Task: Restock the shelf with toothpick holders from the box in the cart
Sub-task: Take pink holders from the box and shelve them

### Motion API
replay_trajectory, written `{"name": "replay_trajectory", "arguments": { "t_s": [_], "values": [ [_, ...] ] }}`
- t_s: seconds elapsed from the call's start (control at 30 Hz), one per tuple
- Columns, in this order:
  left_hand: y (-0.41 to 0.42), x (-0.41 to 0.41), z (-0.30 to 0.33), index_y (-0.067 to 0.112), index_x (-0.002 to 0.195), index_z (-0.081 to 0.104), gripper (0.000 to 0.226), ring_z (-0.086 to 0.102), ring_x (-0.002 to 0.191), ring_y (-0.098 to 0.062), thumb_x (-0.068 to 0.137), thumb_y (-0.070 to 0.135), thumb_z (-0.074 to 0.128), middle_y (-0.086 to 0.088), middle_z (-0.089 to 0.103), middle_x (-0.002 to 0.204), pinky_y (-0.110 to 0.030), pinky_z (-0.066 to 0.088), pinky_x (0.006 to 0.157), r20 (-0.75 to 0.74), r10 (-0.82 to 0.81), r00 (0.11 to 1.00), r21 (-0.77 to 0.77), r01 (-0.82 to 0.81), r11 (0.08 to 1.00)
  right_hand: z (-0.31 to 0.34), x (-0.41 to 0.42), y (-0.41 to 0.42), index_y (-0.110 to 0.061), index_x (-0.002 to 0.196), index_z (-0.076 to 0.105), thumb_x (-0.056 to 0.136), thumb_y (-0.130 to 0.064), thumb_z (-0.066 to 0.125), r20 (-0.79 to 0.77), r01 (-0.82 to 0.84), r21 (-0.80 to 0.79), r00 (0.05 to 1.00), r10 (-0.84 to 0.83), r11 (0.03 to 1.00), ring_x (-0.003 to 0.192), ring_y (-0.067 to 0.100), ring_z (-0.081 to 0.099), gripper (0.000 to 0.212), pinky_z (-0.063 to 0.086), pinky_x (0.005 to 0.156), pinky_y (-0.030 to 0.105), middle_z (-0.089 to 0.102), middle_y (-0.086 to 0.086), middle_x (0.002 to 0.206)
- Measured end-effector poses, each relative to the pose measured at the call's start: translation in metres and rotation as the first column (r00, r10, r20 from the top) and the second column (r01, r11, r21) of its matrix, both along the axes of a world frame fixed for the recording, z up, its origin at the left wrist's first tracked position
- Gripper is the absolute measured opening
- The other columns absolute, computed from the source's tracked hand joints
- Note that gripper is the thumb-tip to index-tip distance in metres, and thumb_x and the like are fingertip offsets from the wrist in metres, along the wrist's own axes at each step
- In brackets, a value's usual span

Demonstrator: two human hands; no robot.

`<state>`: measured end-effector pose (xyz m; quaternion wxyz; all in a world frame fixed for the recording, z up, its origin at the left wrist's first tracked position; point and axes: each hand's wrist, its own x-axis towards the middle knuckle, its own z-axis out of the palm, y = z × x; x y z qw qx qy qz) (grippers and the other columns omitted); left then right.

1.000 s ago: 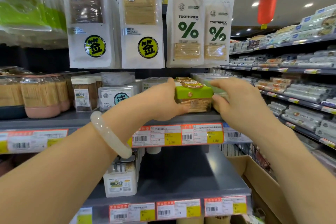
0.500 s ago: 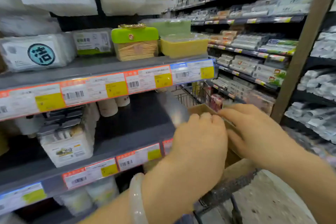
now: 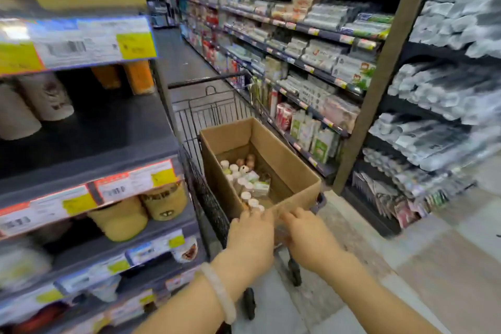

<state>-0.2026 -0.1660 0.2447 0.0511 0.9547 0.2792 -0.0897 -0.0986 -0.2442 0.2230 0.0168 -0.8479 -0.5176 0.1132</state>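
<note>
Head view. My left hand (image 3: 250, 236) and my right hand (image 3: 307, 233) reach side by side to the near edge of the cardboard box (image 3: 287, 160), which stands open in the wire cart (image 3: 214, 114). The fingers of both hands lie at the box's near rim; motion blur hides the fingertips, so I cannot tell whether they grip the rim, hold something, or rest open. A pale bracelet (image 3: 221, 293) circles my left wrist.

The toothpick holders (image 3: 244, 179) lie in the bottom of the box: small round-topped containers, pale and brownish, clustered along the left inner wall, with a few small boxed packs beside them. None of them is plainly in my hands.

To the left stands the shelf (image 3: 89, 144), grey, with price tags (image 3: 132, 182) along its front edges. Yellow tubs (image 3: 122, 219) sit on a lower level, and pale cylindrical containers (image 3: 43, 100) on the level above. The cart stands just beside this shelf, in an aisle with a tiled floor (image 3: 439, 266). Across the aisle, to the right, further shelves (image 3: 320, 35) carry packaged goods, too blurred to identify.
</note>
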Motion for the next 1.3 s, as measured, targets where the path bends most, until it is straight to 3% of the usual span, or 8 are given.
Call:
{"name": "replay_trajectory", "arguments": {
  "t_s": [0.13,0.33,0.43,0.6,0.8,0.87,1.0,1.3],
  "values": [
    [-0.008,0.029,-0.034,0.011,0.143,0.023,0.06,0.034,0.129,-0.031,0.093,0.023,0.054,-0.01,0.034,0.143,-0.041,0.036,0.101,-0.065,0.074,0.995,-0.071,-0.079,0.994,-0.037,0.038,-0.024,-0.015,0.129,0.045,0.094,-0.023,0.049,-0.03,0.0,-0.016,1.0,0.0,1.0,0.115,0.03,0.047,0.035,0.044,0.089,0.04,0.048,0.007,0.124],
    [-0.018,0.054,-0.074,0.012,0.143,0.026,0.059,0.028,0.134,-0.031,0.092,0.02,0.055,-0.012,0.03,0.146,-0.041,0.033,0.106,-0.118,0.165,0.979,-0.131,-0.18,0.975,-0.077,0.078,-0.033,-0.015,0.135,0.041,0.096,-0.027,0.047,-0.129,-0.015,-0.098,0.992,0.002,0.995,0.116,0.032,0.045,0.041,0.044,0.092,0.04,0.046,0.009,0.129],
    [-0.01,0.06,-0.086,0.012,0.141,0.03,0.055,0.03,0.133,-0.03,0.092,0.019,0.055,-0.01,0.033,0.144,-0.039,0.032,0.106,-0.101,0.208,0.973,-0.149,-0.222,0.964,-0.087,0.089,-0.022,-0.013,0.124,0.047,0.095,-0.026,0.05,-0.185,-0.035,-0.104,0.983,0.015,0.994,0.111,0.03,0.047,0.032,0.043,0.09,0.037,0.047,0.009,0.125],
    [0.021,0.081,-0.099,0.013,0.139,0.034,0.051,0.033,0.132,-0.029,0.093,0.022,0.052,-0.01,0.036,0.144,-0.039,0.035,0.104,-0.071,0.239,0.968,-0.155,-0.247,0.956,-0.102,0.107,0.011,-0.013,0.115,0.05,0.093,-0.028,0.053,-0.217,-0.08,-0.103,0.974,0.056,0.991,0.109,0.029,0.05,0.027,0.04,0.081,0.034,0.051,0.01,0.12],
    [0.084,0.115,-0.109,0.015,0.136,0.038,0.046,0.037,0.128,-0.026,0.094,0.03,0.05,-0.005,0.04,0.14,-0.036,0.038,0.102,-0.083,0.283,0.955,-0.212,-0.295,0.932,-0.107,0.145,0.076,-0.013,0.127,0.052,0.093,-0.022,0.053,-0.235,-0.066,-0.084,0.971,0.044,0.994,0.116,0.026,0.049,0.035,0.044,0.098,0.036,0.051,0.007,0.129],
    [0.104,0.124,-0.112,0.016,0.134,0.042,0.042,0.039,0.126,-0.026,0.094,0.029,0.048,-0.004,0.043,0.137,-0.035,0.04,0.1,-0.091,0.314,0.945,-0.225,-0.327,0.918,-0.107,0.162,0.1,-0.013,0.122,0.053,0.092,-0.015,0.052,-0.222,-0.082,-0.066,0.973,0.066,0.994,0.113,0.026,0.049,0.03,0.045,0.094,0.035,0.051,0.007,0.124],
    [0.136,0.136,-0.12,0.016,0.135,0.04,0.044,0.038,0.127,-0.025,0.094,0.029,0.049,-0.005,0.042,0.138,-0.035,0.038,0.102,-0.109,0.352,0.93,-0.253,-0.368,0.895,-0.115,0.19,0.135,-0.014,0.114,0.055,0.095,-0.024,0.048,-0.245,-0.06,0.048,0.967,0.07,0.997,0.108,0.024,0.048,0.023,0.042,0.088,0.033,0.053,0.004,0.115],
    [0.17,0.158,-0.153,0.015,0.138,0.038,0.047,0.038,0.127,-0.026,0.094,0.028,0.05,-0.006,0.041,0.138,-0.036,0.037,0.104,-0.188,0.405,0.895,-0.381,-0.446,0.81,-0.144,0.243,0.192,-0.012,0.121,0.057,0.091,-0.024,0.056,-0.295,-0.127,-0.121,0.952,0.087,0.984,0.111,0.029,0.051,0.032,0.044,0.095,0.039,0.055,0.009,0.117]
  ]
}}
